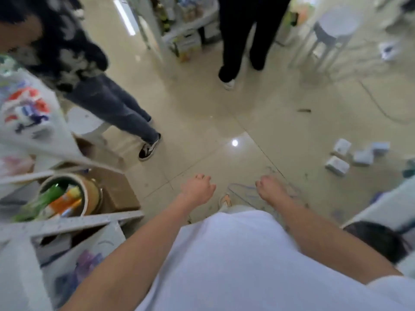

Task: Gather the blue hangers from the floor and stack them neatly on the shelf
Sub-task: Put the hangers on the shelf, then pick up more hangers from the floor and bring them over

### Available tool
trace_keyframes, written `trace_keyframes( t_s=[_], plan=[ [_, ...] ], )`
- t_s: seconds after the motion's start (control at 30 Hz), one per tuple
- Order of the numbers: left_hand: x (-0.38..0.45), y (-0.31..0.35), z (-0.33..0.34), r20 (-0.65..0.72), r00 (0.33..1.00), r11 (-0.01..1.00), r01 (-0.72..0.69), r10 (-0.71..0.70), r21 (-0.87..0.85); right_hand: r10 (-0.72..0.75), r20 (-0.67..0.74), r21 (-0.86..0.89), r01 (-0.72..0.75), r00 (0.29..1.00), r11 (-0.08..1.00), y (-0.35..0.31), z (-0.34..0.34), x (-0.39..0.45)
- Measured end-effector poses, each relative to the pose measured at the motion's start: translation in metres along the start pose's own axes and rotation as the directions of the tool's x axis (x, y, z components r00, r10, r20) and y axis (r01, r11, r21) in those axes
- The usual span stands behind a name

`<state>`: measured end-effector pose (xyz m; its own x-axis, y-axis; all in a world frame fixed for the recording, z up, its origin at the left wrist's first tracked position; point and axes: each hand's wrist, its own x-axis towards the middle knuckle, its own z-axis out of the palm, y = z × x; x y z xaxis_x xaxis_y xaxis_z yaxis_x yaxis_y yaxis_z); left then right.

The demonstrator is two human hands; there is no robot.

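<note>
Thin blue hangers [243, 189] lie in a loose pile on the beige tiled floor just ahead of my feet, blurred and faint. My right hand [270, 187] hovers above the pile with fingers loosely curled and nothing in it that I can make out. My left hand [197, 187] hangs to the left of the pile, fingers relaxed, holding nothing. A white shelf unit [74, 223] stands at my left. Part of the pile is hidden behind my right forearm.
Two people stand close by: one in jeans and dark sneakers [149, 149] at the left, one in black trousers [242, 41] ahead. Small white boxes [350, 156] lie scattered on the floor at right. A round tub of goods [67, 196] and a cardboard box [116, 189] sit by the shelf.
</note>
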<state>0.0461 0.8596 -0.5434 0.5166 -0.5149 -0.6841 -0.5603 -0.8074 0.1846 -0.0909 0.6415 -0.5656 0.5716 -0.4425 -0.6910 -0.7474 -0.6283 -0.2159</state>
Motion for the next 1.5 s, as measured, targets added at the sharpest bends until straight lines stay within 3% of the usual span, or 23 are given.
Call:
trace_keyframes(
  t_s=[0.2, 0.37, 0.57, 0.77, 0.9, 1.0, 1.1, 1.17, 1.37, 1.5],
  plan=[
    [0.065, 0.073, -0.005, 0.165, 0.967, 0.961, -0.22, 0.193, 0.165, 0.247, 0.053, 0.26, -0.252, 0.968, 0.932, 0.082, 0.027, -0.013],
    [0.131, 0.121, 0.028, 0.334, 0.891, 0.887, -0.395, 0.307, 0.24, 0.478, 0.161, 0.434, -0.497, 0.864, 0.751, 0.12, 0.07, -0.005],
    [0.239, 0.149, 0.121, 0.458, 0.844, 0.881, -0.415, 0.28, 0.227, 0.618, 0.297, 0.571, -0.654, 0.728, 0.496, 0.151, 0.148, 0.065],
    [0.363, 0.146, 0.234, 0.47, 0.844, 0.875, -0.41, 0.257, 0.257, 0.601, 0.375, 0.623, -0.672, 0.706, 0.4, 0.186, 0.256, 0.195],
    [0.458, 0.135, 0.308, 0.423, 0.866, 0.865, -0.41, 0.268, 0.29, 0.583, 0.348, 0.667, -0.631, 0.734, 0.397, 0.206, 0.331, 0.303],
    [0.537, 0.123, 0.367, 0.337, 0.911, 0.892, -0.342, 0.238, 0.295, 0.666, 0.135, 0.7, -0.547, 0.733, 0.46, 0.227, 0.378, 0.383],
    [0.605, 0.113, 0.426, 0.27, 0.933, 0.895, -0.32, 0.24, 0.311, 0.763, -0.135, 0.689, -0.493, 0.632, 0.531, 0.258, 0.406, 0.46],
    [0.638, 0.104, 0.463, 0.282, 0.899, 0.802, -0.428, 0.333, 0.417, 0.786, -0.213, 0.684, -0.486, 0.581, 0.545, 0.283, 0.414, 0.51],
    [0.67, 0.075, 0.522, 0.226, 0.724, 0.548, -0.656, 0.652, 0.518, 0.512, -0.402, 0.294, -0.423, 0.759, 0.857, 0.335, 0.42, 0.608],
    [0.662, 0.058, 0.516, 0.258, 0.728, 0.561, -0.665, 0.636, 0.492, 0.354, -0.357, 0.043, -0.363, 0.865, 0.931, 0.349, 0.422, 0.607]
  ],
)
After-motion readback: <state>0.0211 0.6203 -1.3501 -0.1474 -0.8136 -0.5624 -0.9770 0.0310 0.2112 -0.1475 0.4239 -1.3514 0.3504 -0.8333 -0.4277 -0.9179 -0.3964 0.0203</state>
